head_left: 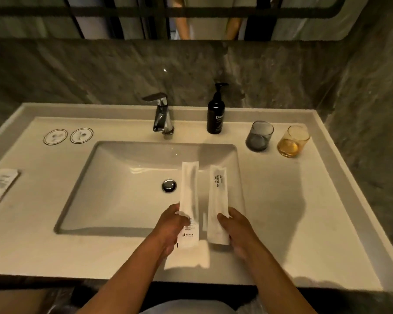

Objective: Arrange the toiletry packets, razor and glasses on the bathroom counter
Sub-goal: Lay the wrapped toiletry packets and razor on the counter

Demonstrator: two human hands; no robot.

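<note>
A: What is nearest, at the table's (281, 245) front edge?
B: Two hands. The left hand (171, 225) has its fingers closed around a long white packet (189, 200); its small print is too blurred to read. The right hand (238, 230) grips a second packet (218, 200) printed "BRUSHING TEETH". Both packets stick out over the sink (123, 189).

A: Anything else readable?
B: Another packet (0, 189) lies at the left edge, cut off, lettering unreadable. By the back edge stands a black pump bottle (216, 114) with "Du" showing. Toward the back right corner stand a grey glass (259, 135) and an amber glass (293, 141), near each other.
</note>
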